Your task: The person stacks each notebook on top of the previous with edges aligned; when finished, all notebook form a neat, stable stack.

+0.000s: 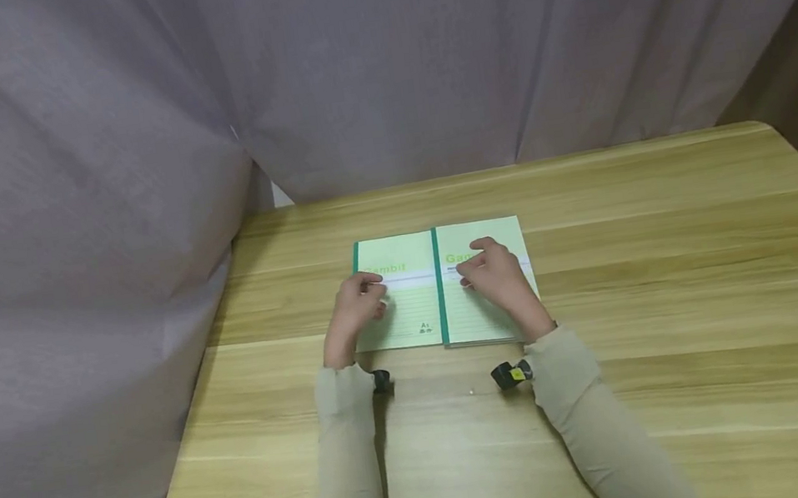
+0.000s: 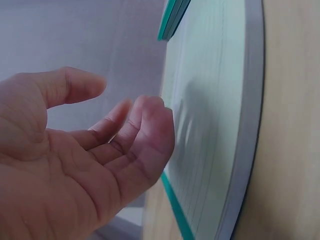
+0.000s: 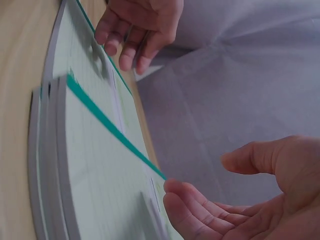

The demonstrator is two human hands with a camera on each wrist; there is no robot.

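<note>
Notebooks with pale green covers lie side by side at the centre of the head view, on the wooden table (image 1: 671, 247): a single left notebook (image 1: 408, 315) and a right stack (image 1: 480, 318). Above the first, the left hand (image 1: 359, 305) hovers with relaxed, slightly bent fingers, holding nothing. Above the stack, the right hand (image 1: 496, 274) is also loose and empty. A grey curtain (image 1: 129, 150) fills the upper frame.

"Gambit" was printed in green on the left notebook (image 1: 399, 291); only "Ga" could be read on the right notebook (image 1: 487, 284).
</note>
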